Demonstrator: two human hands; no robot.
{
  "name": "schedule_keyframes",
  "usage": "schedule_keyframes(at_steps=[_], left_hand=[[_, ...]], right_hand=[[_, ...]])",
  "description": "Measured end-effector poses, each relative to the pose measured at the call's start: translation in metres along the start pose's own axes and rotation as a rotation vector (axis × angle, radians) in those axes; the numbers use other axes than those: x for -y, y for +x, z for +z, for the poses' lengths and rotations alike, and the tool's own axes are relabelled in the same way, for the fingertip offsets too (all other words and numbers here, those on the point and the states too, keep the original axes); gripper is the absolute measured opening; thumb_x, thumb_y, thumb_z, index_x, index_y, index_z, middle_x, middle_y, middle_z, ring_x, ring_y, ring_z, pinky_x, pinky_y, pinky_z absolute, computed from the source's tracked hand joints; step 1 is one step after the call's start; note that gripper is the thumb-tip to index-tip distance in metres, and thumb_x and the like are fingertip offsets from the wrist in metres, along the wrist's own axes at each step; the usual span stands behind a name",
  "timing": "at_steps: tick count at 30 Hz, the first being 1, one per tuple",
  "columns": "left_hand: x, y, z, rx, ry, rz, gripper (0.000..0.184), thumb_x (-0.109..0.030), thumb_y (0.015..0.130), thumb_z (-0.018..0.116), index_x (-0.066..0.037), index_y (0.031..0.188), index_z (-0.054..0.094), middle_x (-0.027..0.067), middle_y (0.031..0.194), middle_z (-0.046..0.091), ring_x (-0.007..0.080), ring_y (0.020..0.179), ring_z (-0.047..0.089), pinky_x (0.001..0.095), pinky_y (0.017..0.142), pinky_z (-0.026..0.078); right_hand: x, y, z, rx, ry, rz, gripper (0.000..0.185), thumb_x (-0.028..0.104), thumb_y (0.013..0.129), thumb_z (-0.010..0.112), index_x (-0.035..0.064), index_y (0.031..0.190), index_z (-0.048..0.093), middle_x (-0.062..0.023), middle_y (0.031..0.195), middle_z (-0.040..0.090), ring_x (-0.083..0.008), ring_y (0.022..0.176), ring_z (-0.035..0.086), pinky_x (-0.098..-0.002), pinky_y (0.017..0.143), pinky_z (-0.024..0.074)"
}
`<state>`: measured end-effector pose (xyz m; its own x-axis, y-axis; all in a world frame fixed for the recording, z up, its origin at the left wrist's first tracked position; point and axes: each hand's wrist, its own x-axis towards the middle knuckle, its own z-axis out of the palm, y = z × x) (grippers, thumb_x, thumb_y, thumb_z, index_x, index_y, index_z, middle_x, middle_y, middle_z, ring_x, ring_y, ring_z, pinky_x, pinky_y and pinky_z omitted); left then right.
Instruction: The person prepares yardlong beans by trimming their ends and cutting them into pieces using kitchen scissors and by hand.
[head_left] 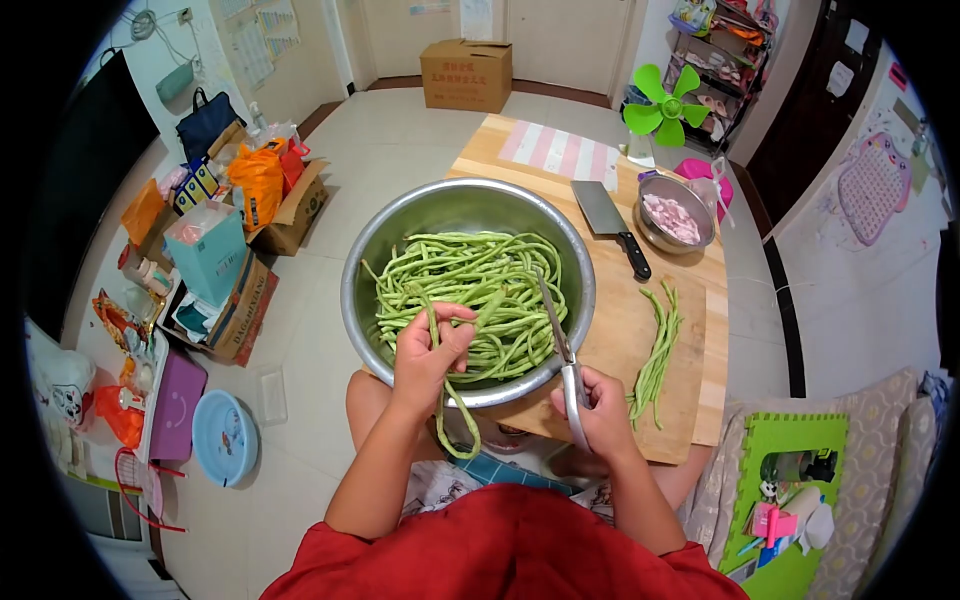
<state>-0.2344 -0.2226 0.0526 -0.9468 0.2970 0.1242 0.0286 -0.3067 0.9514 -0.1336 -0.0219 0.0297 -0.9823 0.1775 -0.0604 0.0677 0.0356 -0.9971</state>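
My left hand (436, 350) is closed on a long green bean (457, 415) whose lower end hangs over the front rim of a big metal bowl (357, 300). Many more long green beans (470, 265) lie tangled inside the bowl. In my right hand (597, 408) is a pair of scissors (566, 352), blades pointing up and away over the right side of the bowl. Whether the blades are parted is hard to make out. To the right, a small bunch of long green beans (658, 360) rests on a wooden cutting board (610, 340).
A cleaver (603, 212) with a black handle lies beyond the bunch, beside a small metal bowl (650, 228) holding pale pink meat pieces (672, 218). A green fan (668, 105) stands at the table's far right corner. Boxes and a blue basin (225, 470) are on the floor at left.
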Motion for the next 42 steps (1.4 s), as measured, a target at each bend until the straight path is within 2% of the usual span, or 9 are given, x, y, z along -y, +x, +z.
schedule_keyframes(at_steps=[5,10,19,23,25,30,31,33,42], left_hand=[[-0.006,-0.001,0.008,-0.097,0.19,-0.072,0.017,-0.012,0.081,0.068,-0.001,0.093,0.067,-0.0062,0.054,0.045,0.0022,0.05,0.04,0.0177,0.045,0.028],[-0.004,0.001,0.012,-0.238,0.473,0.171,0.013,-0.012,0.078,0.071,-0.002,0.087,0.07,-0.0073,0.057,0.046,0.0017,0.049,0.033,0.0191,0.044,0.023],[-0.013,-0.004,0.012,-0.16,0.526,0.056,0.011,-0.011,0.077,0.07,-0.002,0.083,0.069,-0.0064,0.06,0.05,0.0007,0.05,0.032,0.018,0.045,0.023],[-0.001,0.0,0.011,-0.063,0.544,0.232,0.011,-0.011,0.078,0.069,-0.002,0.082,0.067,-0.0054,0.066,0.053,0.0002,0.052,0.034,0.0171,0.045,0.024],[-0.006,-0.002,0.016,-0.076,0.399,-0.008,0.012,-0.012,0.078,0.068,-0.001,0.083,0.065,-0.004,0.07,0.055,0.0009,0.054,0.037,0.0171,0.047,0.027],[0.001,-0.002,0.018,-0.047,0.369,0.003,0.015,-0.01,0.08,0.067,0.001,0.089,0.067,-0.0013,0.071,0.059,0.0032,0.059,0.047,0.018,0.053,0.037],[0.0,-0.003,0.018,-0.045,0.375,-0.01,0.016,-0.01,0.08,0.067,0.001,0.091,0.067,-0.0003,0.072,0.06,0.0041,0.061,0.049,0.0185,0.055,0.039],[-0.001,-0.002,0.018,-0.032,0.397,0.003,0.016,-0.01,0.081,0.066,0.002,0.092,0.067,0.0004,0.073,0.061,0.0046,0.063,0.051,0.0189,0.057,0.041],[-0.002,-0.001,0.017,-0.011,0.394,-0.006,0.016,-0.01,0.081,0.066,0.002,0.091,0.067,0.0003,0.072,0.061,0.0055,0.064,0.052,0.02,0.058,0.042]], right_hand=[[0.005,0.0,-0.007,0.065,-0.214,-0.016,0.031,0.028,0.071,0.074,0.0028,0.079,0.058,0.0025,0.057,0.045,-0.0066,0.053,0.037,-0.0242,0.048,0.0327],[0.024,0.0,-0.002,0.107,-0.321,-0.009,0.035,0.033,0.07,0.074,0.0031,0.08,0.059,0.0004,0.055,0.043,-0.0095,0.052,0.038,-0.0267,0.049,0.0348],[0.037,0.0,-0.004,0.101,-0.586,-0.023,0.044,0.045,0.067,0.073,0.0041,0.078,0.059,-0.0062,0.055,0.048,-0.0219,0.051,0.05,-0.0337,0.053,0.0413],[0.035,-0.002,-0.007,0.112,-0.607,0.022,0.047,0.048,0.067,0.071,0.0039,0.077,0.059,-0.0082,0.056,0.05,-0.0247,0.054,0.053,-0.0361,0.055,0.042],[0.033,-0.003,-0.006,0.113,-0.595,0.029,0.047,0.049,0.068,0.071,0.0039,0.076,0.059,-0.009,0.057,0.051,-0.0256,0.055,0.053,-0.0366,0.056,0.0421],[0.031,-0.005,-0.009,0.115,-0.621,0.035,0.05,0.052,0.07,0.068,0.003,0.074,0.058,-0.0128,0.059,0.054,-0.0305,0.056,0.055,-0.0381,0.056,0.0426],[0.031,-0.006,-0.009,0.112,-0.619,0.036,0.05,0.052,0.07,0.068,0.003,0.074,0.058,-0.0128,0.059,0.054,-0.0305,0.056,0.055,-0.0381,0.056,0.0426],[0.034,-0.007,-0.009,0.103,-0.618,0.038,0.039,0.037,0.069,0.072,0.0006,0.078,0.061,-0.0105,0.058,0.054,-0.019,0.051,0.048,-0.0333,0.053,0.0408],[0.039,-0.009,-0.009,0.152,-0.611,0.105,0.036,0.035,0.072,0.072,0.0,0.078,0.063,-0.0122,0.058,0.056,-0.0193,0.051,0.05,-0.0332,0.054,0.0419]])
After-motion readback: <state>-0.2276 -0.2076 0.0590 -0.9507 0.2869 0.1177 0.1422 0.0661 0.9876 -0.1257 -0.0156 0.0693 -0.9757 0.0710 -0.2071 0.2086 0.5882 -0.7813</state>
